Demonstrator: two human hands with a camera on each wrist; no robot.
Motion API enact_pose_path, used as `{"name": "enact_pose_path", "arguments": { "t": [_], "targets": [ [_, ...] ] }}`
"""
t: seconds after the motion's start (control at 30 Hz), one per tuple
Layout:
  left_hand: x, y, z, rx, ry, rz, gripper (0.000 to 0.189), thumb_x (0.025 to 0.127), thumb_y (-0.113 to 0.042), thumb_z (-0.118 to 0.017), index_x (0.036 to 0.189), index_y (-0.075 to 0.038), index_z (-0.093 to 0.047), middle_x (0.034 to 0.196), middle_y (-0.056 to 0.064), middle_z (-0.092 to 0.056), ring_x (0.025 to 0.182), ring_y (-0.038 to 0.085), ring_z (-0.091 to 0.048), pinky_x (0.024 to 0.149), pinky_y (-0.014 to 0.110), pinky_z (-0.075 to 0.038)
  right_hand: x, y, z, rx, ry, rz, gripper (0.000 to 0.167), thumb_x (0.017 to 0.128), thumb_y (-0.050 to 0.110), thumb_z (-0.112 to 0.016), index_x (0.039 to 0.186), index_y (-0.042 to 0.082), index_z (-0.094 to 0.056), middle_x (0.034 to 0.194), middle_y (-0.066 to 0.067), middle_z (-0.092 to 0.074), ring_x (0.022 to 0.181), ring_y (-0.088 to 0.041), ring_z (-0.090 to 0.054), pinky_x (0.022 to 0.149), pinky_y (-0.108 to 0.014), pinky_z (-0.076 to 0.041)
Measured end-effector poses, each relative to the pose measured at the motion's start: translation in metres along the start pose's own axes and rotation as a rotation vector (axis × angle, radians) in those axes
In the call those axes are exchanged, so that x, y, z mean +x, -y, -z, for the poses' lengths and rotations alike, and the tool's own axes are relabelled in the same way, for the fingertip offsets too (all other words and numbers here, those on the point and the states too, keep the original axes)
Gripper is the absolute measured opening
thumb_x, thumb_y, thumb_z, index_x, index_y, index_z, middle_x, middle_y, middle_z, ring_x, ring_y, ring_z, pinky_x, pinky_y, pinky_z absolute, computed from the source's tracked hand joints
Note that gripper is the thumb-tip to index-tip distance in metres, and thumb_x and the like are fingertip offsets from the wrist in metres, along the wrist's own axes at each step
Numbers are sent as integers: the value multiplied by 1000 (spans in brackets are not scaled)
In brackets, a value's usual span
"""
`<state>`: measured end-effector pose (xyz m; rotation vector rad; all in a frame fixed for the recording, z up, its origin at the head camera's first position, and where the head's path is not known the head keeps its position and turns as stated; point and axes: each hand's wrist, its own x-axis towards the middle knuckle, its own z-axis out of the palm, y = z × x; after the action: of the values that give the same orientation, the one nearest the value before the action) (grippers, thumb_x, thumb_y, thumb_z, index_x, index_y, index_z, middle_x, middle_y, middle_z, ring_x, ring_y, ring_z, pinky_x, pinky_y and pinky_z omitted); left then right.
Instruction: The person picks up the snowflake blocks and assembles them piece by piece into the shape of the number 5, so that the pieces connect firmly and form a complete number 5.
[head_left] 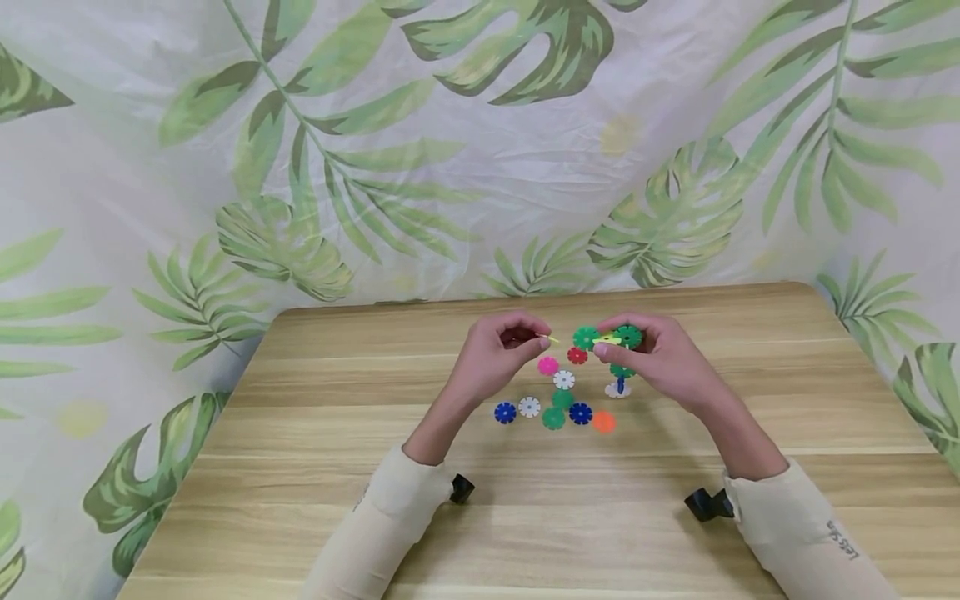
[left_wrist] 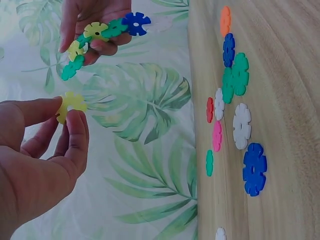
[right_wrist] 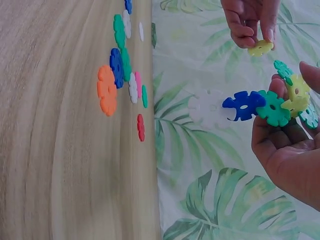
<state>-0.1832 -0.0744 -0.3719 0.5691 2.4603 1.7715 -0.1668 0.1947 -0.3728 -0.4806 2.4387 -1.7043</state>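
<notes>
Between the thumb and fingertips of my left hand point(head_left: 498, 354) is a yellow snowflake disc point(left_wrist: 73, 104), a flat notched plastic piece. My right hand point(head_left: 660, 354) grips a chain of interlocked snowflake discs. In the right wrist view the chain shows green point(right_wrist: 274, 108) and yellow pieces near the fingers. A blue disc point(right_wrist: 243, 105) and a translucent white disc point(right_wrist: 210, 109) extend from its end. Both hands are raised over the far part of the table, with a gap between the yellow disc and the chain. The right fingers partly hide the chain.
Loose discs lie on the wooden table point(head_left: 337, 500) below the hands: orange point(head_left: 603, 422), blue point(head_left: 581, 413), green point(head_left: 553, 418), white point(head_left: 529, 407), pink point(head_left: 548, 366) and red point(head_left: 577, 356). A leaf-patterned cloth point(head_left: 525, 192) hangs behind the far edge.
</notes>
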Motion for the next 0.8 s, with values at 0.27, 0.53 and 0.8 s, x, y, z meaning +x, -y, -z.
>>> {"name": "enact_pose_path", "arguments": {
  "t": [0.27,0.53,0.8],
  "targets": [
    [-1,4,3,-60,-10,17,16,97,-8,-79,110,1,-78,105,16,-79,90,25,-75,81,28,-63,4,2,-6,-2,11,-6,28,102,22,-76,127,10,-74,99,-6,-78,66,-21,-53,55,-27,-40],
    [-3,7,6,-132,-56,-7,17,94,-3,-81,109,5,-79,114,17,-78,90,9,-75,85,22,-64,10,7,-12,-7,23,-7,27,102,22,-76,127,12,-74,91,-3,-72,66,-19,-49,56,-26,-40],
    [-10,8,10,-158,-92,-37,17,92,1,-81,108,5,-80,124,19,-74,103,18,-74,89,23,-64,14,8,-21,25,19,-13,28,102,21,-77,127,9,-74,89,-7,-70,63,-20,-45,56,-27,-38]
  ]
}}
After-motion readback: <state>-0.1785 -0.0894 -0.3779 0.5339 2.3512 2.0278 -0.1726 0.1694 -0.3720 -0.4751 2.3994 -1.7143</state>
